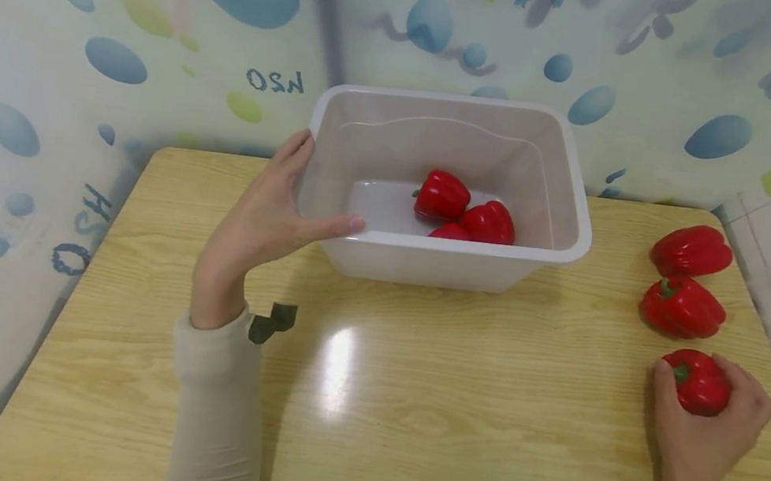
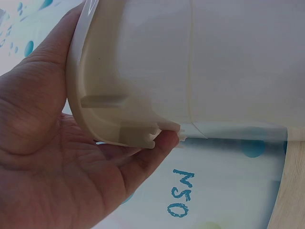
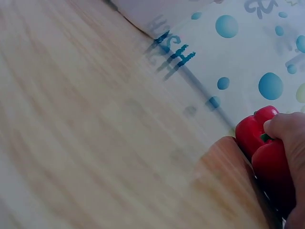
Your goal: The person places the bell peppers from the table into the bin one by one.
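Observation:
My right hand (image 1: 710,424) grips a red bell pepper (image 1: 698,381) at the right side of the table, thumb on one side and fingers on the other. In the right wrist view the thumb lies against red pepper skin (image 3: 250,133) near a green stem. My left hand (image 1: 256,214) holds the left end of a white plastic bin (image 1: 440,266) by its rim. The left wrist view shows fingers (image 2: 157,155) under the rim's corner. Three red peppers lie inside the bin, one (image 1: 442,195) farther back; the front wall partly hides another.
Two more red bell peppers, one behind (image 1: 691,251) and one nearer (image 1: 683,308), lie in a column beyond my right hand. The wooden table (image 1: 452,407) meets a patterned wall covering (image 1: 216,39) at the back and sides.

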The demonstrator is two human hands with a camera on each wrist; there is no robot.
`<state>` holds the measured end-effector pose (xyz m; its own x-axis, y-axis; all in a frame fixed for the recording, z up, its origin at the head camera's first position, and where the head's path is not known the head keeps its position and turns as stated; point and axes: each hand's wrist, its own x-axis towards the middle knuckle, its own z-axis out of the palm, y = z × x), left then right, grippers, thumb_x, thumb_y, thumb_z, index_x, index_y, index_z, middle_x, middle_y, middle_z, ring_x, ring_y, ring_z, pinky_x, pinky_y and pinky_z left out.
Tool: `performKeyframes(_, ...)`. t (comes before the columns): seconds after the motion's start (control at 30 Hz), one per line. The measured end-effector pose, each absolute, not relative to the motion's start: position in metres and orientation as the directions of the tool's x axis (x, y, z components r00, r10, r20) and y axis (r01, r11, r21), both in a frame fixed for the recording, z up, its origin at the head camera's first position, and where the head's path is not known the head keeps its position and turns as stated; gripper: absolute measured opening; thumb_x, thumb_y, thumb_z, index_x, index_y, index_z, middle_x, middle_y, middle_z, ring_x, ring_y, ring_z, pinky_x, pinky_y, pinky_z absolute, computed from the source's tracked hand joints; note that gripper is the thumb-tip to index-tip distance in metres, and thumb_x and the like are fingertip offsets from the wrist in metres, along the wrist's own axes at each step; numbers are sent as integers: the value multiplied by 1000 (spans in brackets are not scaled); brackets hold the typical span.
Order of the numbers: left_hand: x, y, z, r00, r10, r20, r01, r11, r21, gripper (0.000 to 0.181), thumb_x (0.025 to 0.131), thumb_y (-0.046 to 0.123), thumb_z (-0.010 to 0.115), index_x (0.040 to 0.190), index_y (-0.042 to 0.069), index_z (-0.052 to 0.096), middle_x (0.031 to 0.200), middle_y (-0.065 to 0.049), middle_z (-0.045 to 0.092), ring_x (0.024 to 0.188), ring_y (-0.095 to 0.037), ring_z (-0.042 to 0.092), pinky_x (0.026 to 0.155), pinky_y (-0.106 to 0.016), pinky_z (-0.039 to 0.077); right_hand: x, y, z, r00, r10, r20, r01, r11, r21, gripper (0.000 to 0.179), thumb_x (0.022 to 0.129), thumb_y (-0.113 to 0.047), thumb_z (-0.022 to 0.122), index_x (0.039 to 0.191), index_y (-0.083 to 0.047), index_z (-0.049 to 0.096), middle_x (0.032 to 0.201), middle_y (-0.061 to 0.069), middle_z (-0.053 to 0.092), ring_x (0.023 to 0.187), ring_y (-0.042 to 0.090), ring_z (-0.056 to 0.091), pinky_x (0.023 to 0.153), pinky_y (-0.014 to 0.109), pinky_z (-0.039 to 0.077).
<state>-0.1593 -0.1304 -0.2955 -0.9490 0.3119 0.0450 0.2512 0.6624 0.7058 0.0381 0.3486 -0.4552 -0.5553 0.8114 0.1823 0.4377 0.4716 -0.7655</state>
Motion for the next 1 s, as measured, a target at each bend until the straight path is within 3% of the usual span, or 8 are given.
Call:
performKeyframes(0.13, -159, -130, -296, -947, 317, 53, 258, 650, 714, 116, 80, 52, 89, 170, 24, 21, 176, 6, 23, 145, -29, 44, 120, -59, 40, 38, 347, -454, -553, 817, 163, 470, 468, -748, 59, 97, -31, 75, 151, -36, 52, 135, -42, 30, 146, -1, 34, 121, 18, 33)
performKeyframes(0.5, -159, -130, -296, -949, 312, 40, 247, 662, 707, 117, 81, 53, 89, 171, 24, 20, 177, 6, 20, 149, -29, 42, 121, -60, 39, 39, 350, -459, -562, 783, 267, 374, 528, -762, 52, 96, -27, 74, 146, -31, 58, 126, -46, 32, 133, -15, 35, 114, 14, 35)
performKeyframes(0.8, -163, -123, -299, -943, 331, 33, 250, 638, 728, 115, 81, 53, 89, 170, 25, 22, 177, 7, 19, 154, -26, 36, 124, -56, 36, 40, 354, -454, -489, 854, 176, 410, 403, -818, 52, 97, -30, 74, 146, -35, 57, 135, -36, 42, 135, -9, 40, 120, 18, 35)
performKeyframes(1.0, -162, -128, -297, -945, 320, 66, 268, 644, 717, 114, 80, 49, 91, 170, 26, 24, 175, 5, 25, 147, -27, 42, 118, -57, 41, 34, 348, -444, -503, 864, 37, 389, 264, -883, 56, 100, -30, 72, 150, -38, 50, 152, -23, 44, 148, 2, 37, 128, 25, 32)
